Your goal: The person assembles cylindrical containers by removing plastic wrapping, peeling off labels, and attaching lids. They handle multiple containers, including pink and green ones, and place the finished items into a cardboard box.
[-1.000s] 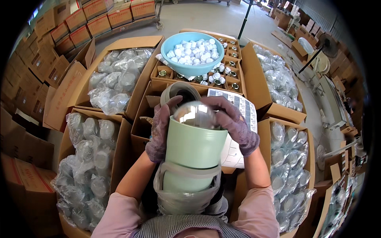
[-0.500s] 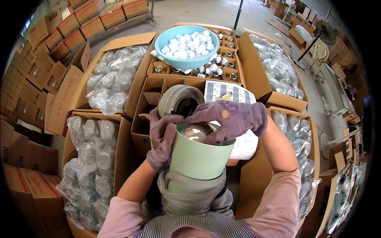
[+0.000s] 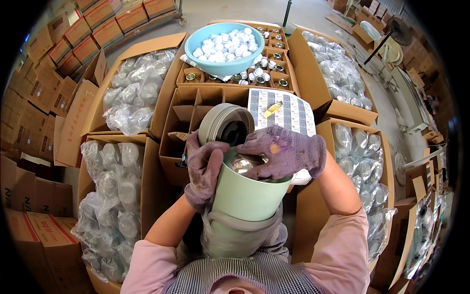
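Two hands inward at green canister

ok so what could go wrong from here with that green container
The right hand reaches into the green container over a shiny rounded piece, which could slip and knock the wall.
The grey threaded ring by the left hand might get bumped; its support is hard to see.
Plastic film around the lower part might let the container slide.
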Demonstrator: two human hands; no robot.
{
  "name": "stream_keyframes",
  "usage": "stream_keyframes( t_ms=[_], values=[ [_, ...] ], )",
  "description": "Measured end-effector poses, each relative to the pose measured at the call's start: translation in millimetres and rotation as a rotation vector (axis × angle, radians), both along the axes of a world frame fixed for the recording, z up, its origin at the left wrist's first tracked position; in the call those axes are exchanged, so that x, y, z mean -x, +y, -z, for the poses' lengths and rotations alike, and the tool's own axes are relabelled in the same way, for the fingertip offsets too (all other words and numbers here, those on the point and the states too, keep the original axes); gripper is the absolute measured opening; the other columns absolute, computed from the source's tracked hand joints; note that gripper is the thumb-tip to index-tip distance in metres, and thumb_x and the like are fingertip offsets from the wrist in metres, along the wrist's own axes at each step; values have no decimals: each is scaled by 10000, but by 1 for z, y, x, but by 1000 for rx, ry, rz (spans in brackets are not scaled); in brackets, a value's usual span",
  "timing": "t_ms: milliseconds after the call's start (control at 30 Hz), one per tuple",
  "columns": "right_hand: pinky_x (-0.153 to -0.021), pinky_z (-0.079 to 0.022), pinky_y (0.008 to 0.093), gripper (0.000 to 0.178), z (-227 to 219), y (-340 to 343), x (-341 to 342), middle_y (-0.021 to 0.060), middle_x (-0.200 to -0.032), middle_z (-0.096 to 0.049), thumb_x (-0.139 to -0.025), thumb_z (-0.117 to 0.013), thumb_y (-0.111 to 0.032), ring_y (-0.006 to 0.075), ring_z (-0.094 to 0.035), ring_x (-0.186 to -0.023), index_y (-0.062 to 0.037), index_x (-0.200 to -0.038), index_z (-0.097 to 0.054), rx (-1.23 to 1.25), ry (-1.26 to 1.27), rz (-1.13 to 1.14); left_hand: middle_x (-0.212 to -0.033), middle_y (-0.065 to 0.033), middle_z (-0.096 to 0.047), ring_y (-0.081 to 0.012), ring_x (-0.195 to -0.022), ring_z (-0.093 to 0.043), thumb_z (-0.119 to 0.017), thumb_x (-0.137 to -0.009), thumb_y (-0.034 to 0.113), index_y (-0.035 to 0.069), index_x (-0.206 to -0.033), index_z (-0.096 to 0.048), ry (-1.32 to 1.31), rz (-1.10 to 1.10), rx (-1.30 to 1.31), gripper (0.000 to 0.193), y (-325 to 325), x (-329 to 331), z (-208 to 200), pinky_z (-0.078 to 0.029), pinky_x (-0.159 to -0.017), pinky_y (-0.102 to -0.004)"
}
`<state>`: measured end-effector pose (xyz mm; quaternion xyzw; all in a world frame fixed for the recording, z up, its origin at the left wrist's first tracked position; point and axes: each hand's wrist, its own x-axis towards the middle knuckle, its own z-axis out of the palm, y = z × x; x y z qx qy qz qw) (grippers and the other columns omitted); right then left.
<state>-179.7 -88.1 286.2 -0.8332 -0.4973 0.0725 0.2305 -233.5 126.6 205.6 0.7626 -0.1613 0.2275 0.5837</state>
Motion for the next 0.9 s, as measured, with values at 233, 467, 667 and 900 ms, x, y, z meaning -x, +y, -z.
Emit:
stream_keyframes(
  t_ms=[233,467,667,900],
  values=[
    [-1019,-465,395,652,5,-7,-6,201,-1252,-635,-754,-718,-263,348,-594,-1179,-40,-1351,-578,-170,289,-193,-1105,-200,-588,-352,-1139,-472,-573,-933,167,35,-861,-705,-38,-21,-53,199,3,3,-3,-355,-1014,-465],
    [-854,-540,387,475,-3,4,19,176,-1032,-698,-809,-704,-369,329,-681,-949,-39,-1150,-682,-82,137,70,-981,-108,-694,-360,-1110,-476,-517,-971,230,54,-900,-721,-160,-28,-314,279,13,0,3,-360,-1016,-462],
    [-678,-543,371,489,-19,16,38,132,-730,-675,-821,-643,-560,289,-683,-722,-82,-743,-709,277,-18,281,-1073,-199,-633,-379,-1121,-508,-556,-939,228,66,-899,-745,-153,-66,-325,253,10,4,8,-399,-988,-458],
    [-776,-537,370,409,-28,9,6,139,-895,-715,-895,-613,-431,276,-684,-836,-84,-1077,-729,159,209,183,-1031,-186,-640,-357,-1059,-537,-585,-912,206,52,-879,-739,-171,-88,-216,221,5,-4,1,-426,-956,-434]
  ],
)
